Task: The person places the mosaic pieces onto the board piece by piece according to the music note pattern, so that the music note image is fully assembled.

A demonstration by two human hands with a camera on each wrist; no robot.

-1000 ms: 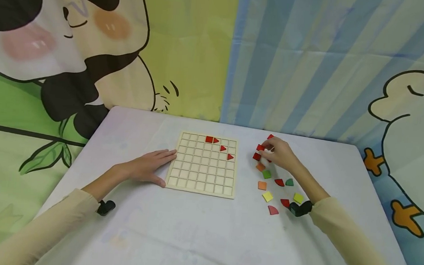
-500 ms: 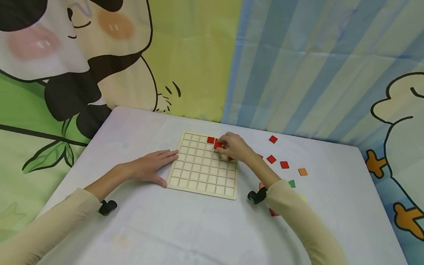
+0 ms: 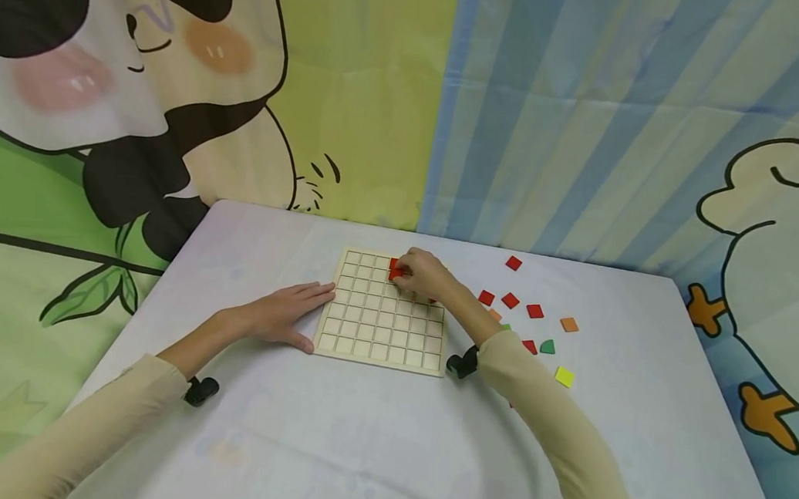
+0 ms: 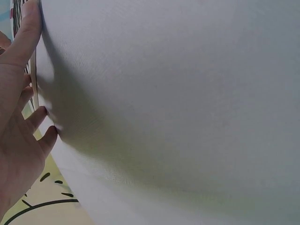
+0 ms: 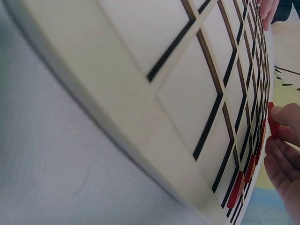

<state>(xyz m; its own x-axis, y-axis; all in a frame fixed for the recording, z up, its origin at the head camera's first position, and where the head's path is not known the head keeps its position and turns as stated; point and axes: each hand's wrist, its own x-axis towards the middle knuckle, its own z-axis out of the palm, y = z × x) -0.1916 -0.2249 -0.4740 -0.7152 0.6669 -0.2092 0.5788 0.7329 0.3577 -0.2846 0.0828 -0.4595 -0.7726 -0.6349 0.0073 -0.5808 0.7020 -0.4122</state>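
Note:
A pale wooden grid board [image 3: 372, 321] lies on the white table. My left hand [image 3: 284, 312] rests flat with its fingers spread at the board's left edge, fingertips right at the rim. Near the board's far side, my right hand [image 3: 425, 274] pinches a red tile [image 5: 273, 121] between thumb and fingers, close over the grid. In the head view it overlaps a red square [image 3: 396, 264] in the top row. Other red pieces [image 5: 236, 190] sit in the grid, visible in the right wrist view; the hand mostly hides them from the head view.
Right of the board lie several loose tiles, among them a red square [image 3: 513, 263], an orange square [image 3: 569, 324], a green quarter-circle [image 3: 548, 346] and a yellow square [image 3: 564, 377]. The right sleeve [image 3: 535, 398] covers some. A printed curtain [image 3: 366, 123] hangs behind the table.
My right hand has moved left from the loose tiles to the board's far rows, carrying a red tile. Some loose tiles now lie farther apart. The left hand has stayed put.

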